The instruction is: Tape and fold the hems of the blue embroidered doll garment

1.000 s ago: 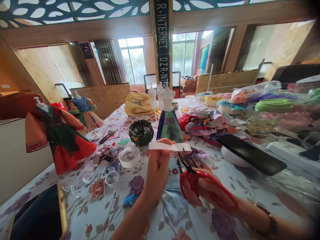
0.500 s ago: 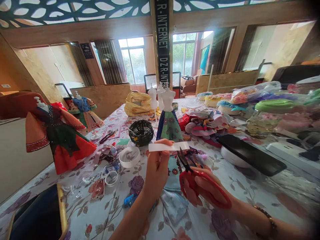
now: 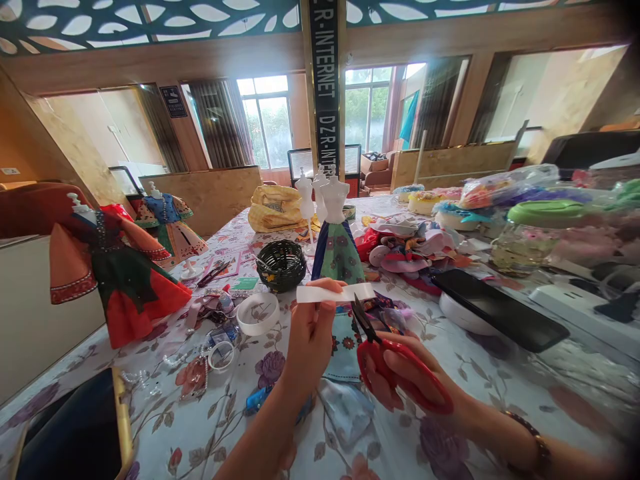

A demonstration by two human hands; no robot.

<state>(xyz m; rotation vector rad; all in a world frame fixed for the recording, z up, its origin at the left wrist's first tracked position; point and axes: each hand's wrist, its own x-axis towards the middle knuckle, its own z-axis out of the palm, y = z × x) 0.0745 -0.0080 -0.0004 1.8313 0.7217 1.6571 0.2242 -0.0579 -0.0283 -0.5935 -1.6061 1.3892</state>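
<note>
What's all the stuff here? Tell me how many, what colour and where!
Strip: 1, white, centre
Scissors: 1, red and black, by strip
Skirted mannequin: 1, white, green-and-blue skirt, behind strip
Bare mannequins: at least 2, white, behind that
Dressed mannequins: 2, multicoloured, left
Basket: 1, black, centre-left
Rings: 2, white, centre-left
Bag: 1, yellow, behind basket
Cloth heap: 1, multicoloured, centre-right
Phone: 1, black, right
Jar: 1, clear, green lid, right
Screen: 1, dark, front left
Beads: too small to count, pale, left
Tablecloth: 1, white, flowery, underneath
Windows: 2, bright, back
Left hand: 1, bare, holding strip
Right hand: 1, bare, holding scissors
</note>
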